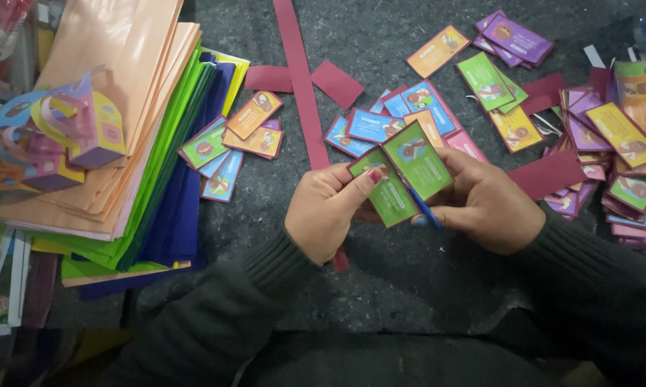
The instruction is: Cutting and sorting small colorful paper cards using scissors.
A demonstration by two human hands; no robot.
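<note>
Near the middle of the grey felt-covered desk (409,272), the left hand (325,215) and right hand (484,208) together hold two green printed paper cards (405,179), each grip clenched on them. A thin blue pen (424,209) sits in the right hand. Loose coloured cards (380,125) lie just beyond.

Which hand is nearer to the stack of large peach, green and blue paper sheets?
Left. The left hand is mid-surface holding green printed cards, with only a small card cluster between it and the paper stack at far left. The right hand sits farther away, beyond the left one.
</note>
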